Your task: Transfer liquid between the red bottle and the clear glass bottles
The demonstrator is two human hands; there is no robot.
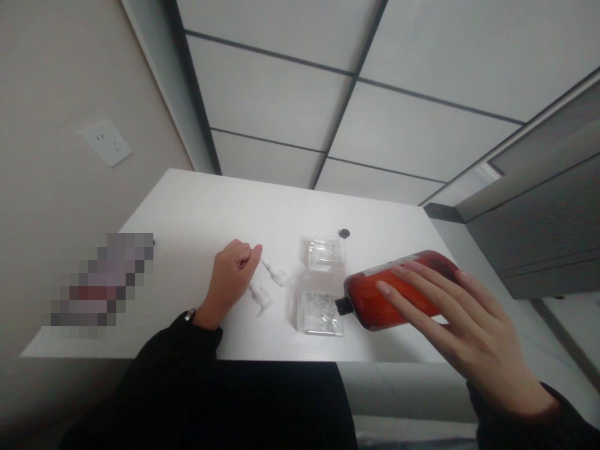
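White table (197,212) against a beige wall: the right hand (464,325), at 4 o'clock, grasps a red bottle (398,290) tilted on its side, open neck over the near glass jar (321,312), apparently to pour. At 9 o'clock the left hand (232,275) rests loosely curled, holding nothing, beside two white pump heads (269,284), wrist on the table

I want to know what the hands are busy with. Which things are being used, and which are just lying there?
Being used:
- red bottle, tipped sideways under the right hand
- clear square bottle at its neck
- two white pump tops by the left hand

Just lying there:
- second clear bottle
- small dark cap
- wall socket
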